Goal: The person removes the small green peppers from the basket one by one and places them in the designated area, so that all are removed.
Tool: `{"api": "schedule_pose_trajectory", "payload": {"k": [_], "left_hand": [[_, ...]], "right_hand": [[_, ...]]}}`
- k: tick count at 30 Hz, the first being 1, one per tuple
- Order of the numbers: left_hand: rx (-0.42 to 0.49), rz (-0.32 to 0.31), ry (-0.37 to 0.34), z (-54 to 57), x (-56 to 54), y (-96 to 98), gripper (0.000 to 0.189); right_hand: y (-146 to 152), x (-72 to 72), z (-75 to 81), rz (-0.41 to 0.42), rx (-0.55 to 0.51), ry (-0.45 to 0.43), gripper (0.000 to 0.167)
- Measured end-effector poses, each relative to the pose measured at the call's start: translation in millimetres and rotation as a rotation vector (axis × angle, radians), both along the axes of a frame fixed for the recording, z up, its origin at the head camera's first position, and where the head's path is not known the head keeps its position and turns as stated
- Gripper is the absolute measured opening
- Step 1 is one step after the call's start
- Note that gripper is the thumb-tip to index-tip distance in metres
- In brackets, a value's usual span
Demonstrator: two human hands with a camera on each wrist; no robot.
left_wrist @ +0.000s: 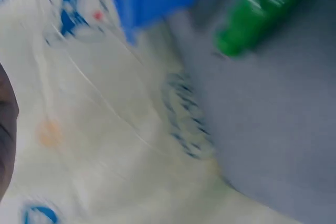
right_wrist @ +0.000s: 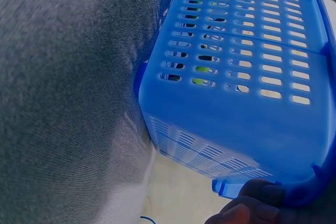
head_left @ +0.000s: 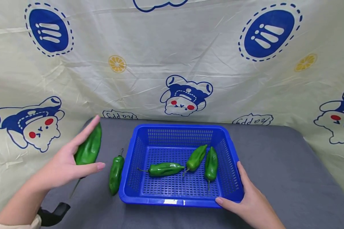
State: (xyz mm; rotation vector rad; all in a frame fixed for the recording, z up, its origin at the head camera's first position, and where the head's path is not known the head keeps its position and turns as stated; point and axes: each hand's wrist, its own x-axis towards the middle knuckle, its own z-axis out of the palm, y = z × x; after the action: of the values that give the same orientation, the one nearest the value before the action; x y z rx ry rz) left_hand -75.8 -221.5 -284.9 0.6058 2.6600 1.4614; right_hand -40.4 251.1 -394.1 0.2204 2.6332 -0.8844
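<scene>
In the head view, my left hand [head_left: 60,163] holds a long green pepper [head_left: 89,148], its index finger along one side and the thumb across the lower end. The stem hangs below the thumb. Another green pepper [head_left: 116,175] lies beside the left wall of a blue plastic basket [head_left: 172,201]; the left wrist view catches a blurred green pepper [left_wrist: 257,14]. Three peppers lie inside the basket, one of them sideways [head_left: 164,169]. My right hand [head_left: 252,197] grips the basket's front right corner, thumb on the rim. Dark fingers [right_wrist: 260,208] touch the rim in the right wrist view.
Grey cloth [head_left: 275,165] covers the table. Behind it hangs a pale printed sheet [head_left: 149,86] with cartoon figures. A black curved object [head_left: 54,214] shows beneath the left wrist.
</scene>
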Motion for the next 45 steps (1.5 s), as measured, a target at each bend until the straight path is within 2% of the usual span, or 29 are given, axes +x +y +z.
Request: {"api": "schedule_pose_trajectory", "payload": {"k": [3,6,9,12,17,22,25,31,37,42,45], "left_hand": [[-0.055,0.115,-0.042,-17.9,-4.0,-26.1,0.109],[-0.145,0.173,-0.110,-38.8,-10.0,-50.0,0.113],[-0.214,0.185,-0.192,-60.1,-15.1,-68.4,0.117],[-0.261,0.179,-0.244,-80.1,-18.3,-80.4,0.119],[-0.312,0.162,-0.301,-103.1,-22.0,-88.4,0.118],[-0.311,0.122,-0.367,-117.5,-25.8,-83.3,0.114],[-0.286,0.088,-0.366,-124.2,-27.5,-76.2,0.115],[-0.273,0.049,-0.299,-137.4,-30.0,-61.1,0.118],[-0.331,0.026,-0.212,-150.4,-31.4,-47.2,0.113],[-0.390,0.010,-0.193,-151.5,-32.1,-37.7,0.111],[-0.466,0.024,-0.200,-149.9,-31.5,-29.7,0.111]], "right_hand": [[0.2,0.2,-0.2,0.001,0.004,-0.001,0.133],[0.2,0.7,-0.1,0.003,0.000,0.001,0.132],[-0.1,0.5,0.2,0.002,-0.007,-0.006,0.132],[-0.4,-0.1,0.5,-0.003,-0.019,-0.020,0.132],[-1.0,-0.9,1.0,-0.010,-0.023,-0.024,0.133],[-1.2,-0.2,1.1,-0.011,-0.012,-0.015,0.133],[-0.8,0.6,1.1,-0.008,-0.008,-0.004,0.133],[-0.6,1.3,0.7,-0.003,-0.014,0.000,0.132],[-1.2,1.8,0.2,0.000,-0.017,0.008,0.132],[-1.2,2.2,0.5,0.002,-0.017,0.015,0.132],[-0.8,1.9,0.5,0.002,-0.018,0.013,0.132]]}}
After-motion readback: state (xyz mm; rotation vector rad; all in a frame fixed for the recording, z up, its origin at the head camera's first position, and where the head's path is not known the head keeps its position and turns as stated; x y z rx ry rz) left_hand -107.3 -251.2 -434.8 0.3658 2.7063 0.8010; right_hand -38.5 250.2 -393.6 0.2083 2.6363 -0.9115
